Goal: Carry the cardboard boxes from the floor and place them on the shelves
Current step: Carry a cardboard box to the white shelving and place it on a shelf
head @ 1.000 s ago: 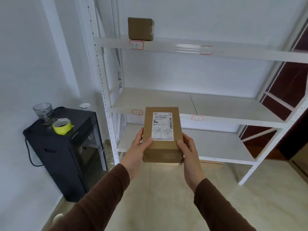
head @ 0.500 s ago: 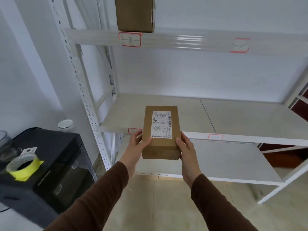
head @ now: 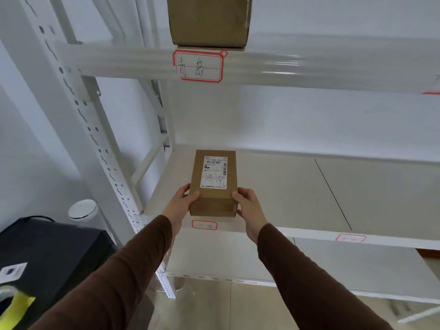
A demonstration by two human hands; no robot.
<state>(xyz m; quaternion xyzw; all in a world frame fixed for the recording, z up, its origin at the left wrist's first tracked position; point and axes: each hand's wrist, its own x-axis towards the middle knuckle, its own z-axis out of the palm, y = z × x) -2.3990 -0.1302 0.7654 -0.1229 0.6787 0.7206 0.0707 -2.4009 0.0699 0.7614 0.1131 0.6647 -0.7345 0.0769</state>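
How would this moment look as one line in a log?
step: placing box | left hand, right hand: both grip box | over middle shelf | top shelf: another box

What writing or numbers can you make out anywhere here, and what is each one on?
"青岛": handwritten on the red-bordered tag on the upper shelf beam.
"770 804 005 73": printed atop the shipping label on the held cardboard box; last digits uncertain.
"济南": handwritten on that label, apparently.
Label's small print: too small.
Middle shelf tags: blurred.
Bottom shelf edge numbers: blurred.
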